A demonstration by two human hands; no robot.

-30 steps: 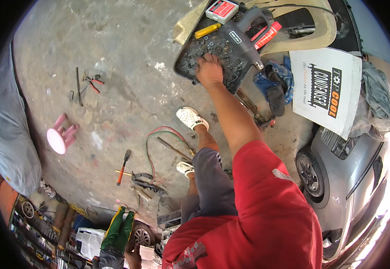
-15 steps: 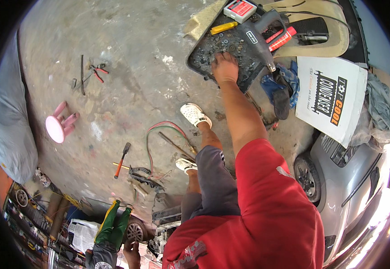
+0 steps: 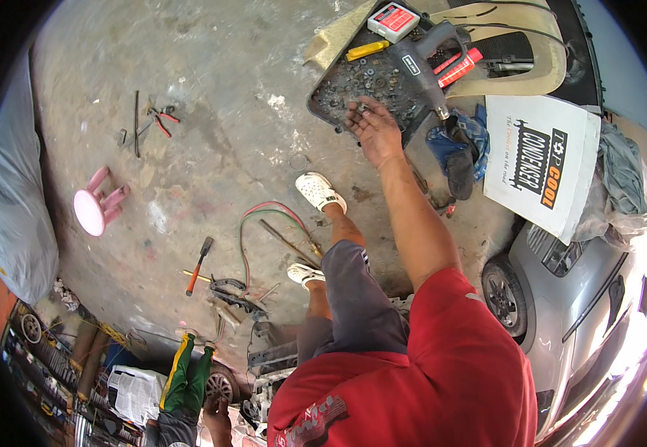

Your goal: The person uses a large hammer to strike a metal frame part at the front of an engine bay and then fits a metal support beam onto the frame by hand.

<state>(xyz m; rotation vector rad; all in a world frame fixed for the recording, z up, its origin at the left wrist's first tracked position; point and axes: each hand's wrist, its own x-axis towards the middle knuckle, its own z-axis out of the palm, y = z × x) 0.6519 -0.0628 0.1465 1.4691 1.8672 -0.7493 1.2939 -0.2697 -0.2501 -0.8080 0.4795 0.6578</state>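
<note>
My right hand is turned palm up over the near edge of a black tray. Its fingers are curled around a small grey metal piece, whose exact kind is too small to tell. Loose nuts, washers and bolts lie scattered in the tray. A heat gun, a yellow-handled tool and a small white-and-red box rest there too. At the lower edge, my left hand is raised with bent fingers; what they hold, if anything, I cannot make out.
Pliers, a pink stool, a hammer and a red-green hose are on the concrete floor. A white carton leans above a silver car. A person in green trousers is at lower left.
My right hand has lifted from among the loose hardware and drawn back slightly, turning from palm down to palm up with a small metal piece in its fingers.
</note>
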